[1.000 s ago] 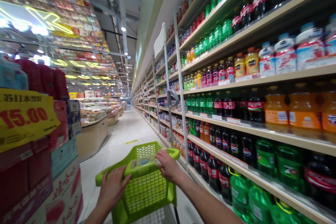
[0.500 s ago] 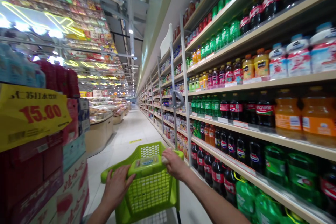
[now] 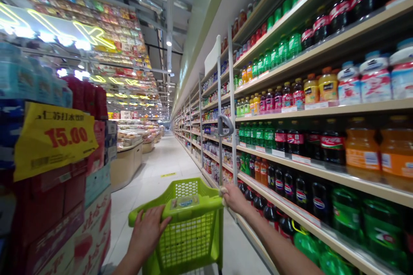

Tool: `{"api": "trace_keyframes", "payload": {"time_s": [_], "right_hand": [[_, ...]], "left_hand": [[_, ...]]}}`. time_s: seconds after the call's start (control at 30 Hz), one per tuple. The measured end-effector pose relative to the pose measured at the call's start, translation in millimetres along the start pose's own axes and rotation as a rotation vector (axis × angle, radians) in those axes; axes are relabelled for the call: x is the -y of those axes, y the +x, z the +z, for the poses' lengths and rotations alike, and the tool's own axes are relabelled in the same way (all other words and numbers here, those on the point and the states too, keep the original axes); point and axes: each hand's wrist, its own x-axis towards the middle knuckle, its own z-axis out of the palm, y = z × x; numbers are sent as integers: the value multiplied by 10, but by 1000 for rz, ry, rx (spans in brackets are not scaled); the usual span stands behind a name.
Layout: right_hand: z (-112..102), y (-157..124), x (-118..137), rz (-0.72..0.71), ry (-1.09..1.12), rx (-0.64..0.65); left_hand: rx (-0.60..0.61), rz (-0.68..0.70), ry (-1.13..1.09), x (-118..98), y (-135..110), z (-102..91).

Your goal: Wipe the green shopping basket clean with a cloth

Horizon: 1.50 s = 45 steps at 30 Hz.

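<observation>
Gripping the left end of the handle bar (image 3: 196,208) of the green cart (image 3: 183,236) with the left hand (image 3: 146,227); closed around a small pale thing (image 3: 223,195) with the right hand (image 3: 235,197), near the bar's right end, impossible to tell whether touching it. Set between stacked boxes (image 3: 48,206) on the left and drink shelves (image 3: 335,175) on the right, with strips of floor (image 3: 158,159) along both sides and more stretching ahead.

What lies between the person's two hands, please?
The head view shows the green cart handle, with its label panel, between left hand and right hand.
</observation>
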Motion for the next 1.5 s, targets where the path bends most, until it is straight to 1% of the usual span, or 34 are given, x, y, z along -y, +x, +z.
{"api": "trace_keyframes", "payload": {"time_s": [0.07, 0.13, 0.17, 0.23, 0.3, 0.33, 0.4, 0.43, 0.5, 0.57, 0.6, 0.67, 0.7, 0.73, 0.77, 0.8, 0.83, 0.93, 0.97, 1.0, 1.03, 1.07, 1.17, 1.2, 1.27, 1.3, 1.37, 1.43, 1.5], "right_hand": [[121, -179, 161, -158, 83, -90], [314, -301, 321, -354, 177, -171], [412, -330, 375, -430, 199, -196], [553, -331, 383, -498, 167, -202], [569, -281, 245, -463, 98, -202], [531, -251, 140, -410, 64, -206], [414, -198, -62, -262, 12, -237], [363, -179, -126, -193, -3, -254], [333, -162, -124, -113, 3, -280], [417, -171, 45, -135, 53, -295], [484, -184, 165, -188, 82, -292], [606, -216, 395, -347, 110, -254], [636, -229, 474, -418, 101, -220], [638, -238, 515, -459, 81, -181], [612, -240, 517, -463, 50, -146], [563, -236, 482, -428, 16, -121], [501, -228, 422, -362, -17, -111], [350, -200, 230, -122, -70, -155], [340, -196, 209, -65, -69, -178], [357, -197, 223, -39, -58, -195], [397, -203, 272, -52, -40, -204], [455, -212, 351, -104, -17, -201], [649, -240, 660, -343, 52, -150], [697, -242, 746, -388, 72, -135], [745, -229, 840, -406, 110, -128], [745, -217, 842, -397, 136, -135], [705, -192, 763, -381, 187, -150], [626, -181, 610, -334, 178, -138], [535, -189, 434, -245, 93, -77]], "left_hand": [[-4, -1, 6, -17, 12, 11], [-6, -2, 11, -48, 29, 29], [-7, -1, 12, -67, 39, 40], [-8, 3, 10, -103, 56, 61], [-15, 15, 2, -138, 69, 78], [-19, 19, 0, -158, 72, 83], [-24, 23, 0, -212, 72, 85], [-23, 23, 1, -249, 69, 81], [-10, 23, -2, -336, 59, 66], [8, 22, -10, -424, 49, 51], [15, 25, -12, -458, 43, 47], [23, 42, -11, -492, 34, 48], [27, 57, -9, -489, 29, 53], [33, 70, -5, -475, 25, 60], [39, 83, -1, -452, 22, 68], [48, 95, 5, -426, 20, 78], [55, 107, 10, -400, 19, 87], [57, 114, 12, -351, 19, 119], [53, 107, 7, -346, 19, 129], [46, 99, 0, -343, 20, 137], [40, 93, -9, -340, 21, 143], [35, 93, -20, -335, 21, 145], [31, 101, -80, -313, 32, 115], [28, 88, -122, -314, 42, 96], [1, 60, -241, -360, 78, 57], [-16, 66, -305, -409, 105, 45], [-26, 116, -396, -559, 173, 44], [12, 157, -404, -750, 247, 73], [36, 145, -350, -932, 311, 113]]}}
